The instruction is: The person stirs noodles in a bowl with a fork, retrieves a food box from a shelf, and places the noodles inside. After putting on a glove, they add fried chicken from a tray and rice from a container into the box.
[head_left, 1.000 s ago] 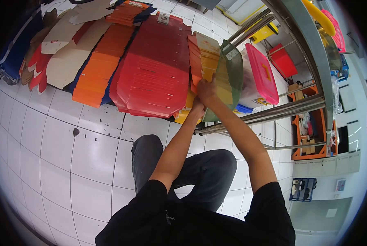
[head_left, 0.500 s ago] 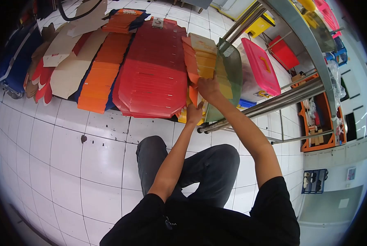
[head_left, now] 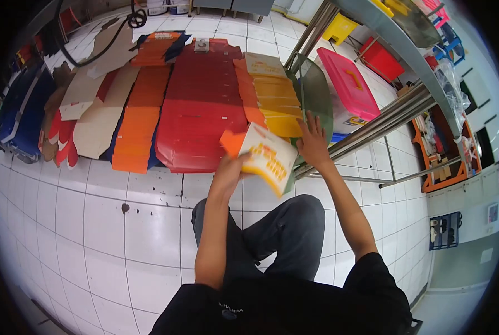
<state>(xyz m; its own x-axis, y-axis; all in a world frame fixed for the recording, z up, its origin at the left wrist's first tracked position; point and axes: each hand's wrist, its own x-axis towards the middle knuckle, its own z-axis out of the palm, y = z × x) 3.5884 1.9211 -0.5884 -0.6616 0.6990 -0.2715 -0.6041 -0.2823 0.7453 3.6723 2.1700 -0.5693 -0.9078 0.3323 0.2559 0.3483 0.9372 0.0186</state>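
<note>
My left hand [head_left: 229, 174] grips a white, yellow and orange printed piece [head_left: 270, 157] by its left side, lifted over the front of the rows and slightly blurred. To its right, my right hand [head_left: 314, 142] has its fingers spread near the front of a row of overlapping yellow pieces [head_left: 280, 106] and the green translucent sheet [head_left: 318, 92]. Left of the yellow row lie a narrow orange strip [head_left: 247, 89] and a wide stack of red pieces [head_left: 199, 111]. Farther left is an orange row [head_left: 139, 120] with dark blue edges.
Beige cardboard pieces [head_left: 101, 123] and a dark blue crate [head_left: 23, 106] lie at the left. A metal table frame [head_left: 383, 125] stands at the right, with a pink-lidded box [head_left: 350, 84] behind it. A black cable [head_left: 113, 42] hangs at the upper left.
The printed piece is now raised toward me in my left hand, which has moved left. My right hand has moved right and its fingers have spread. The camera view has shifted slightly.
</note>
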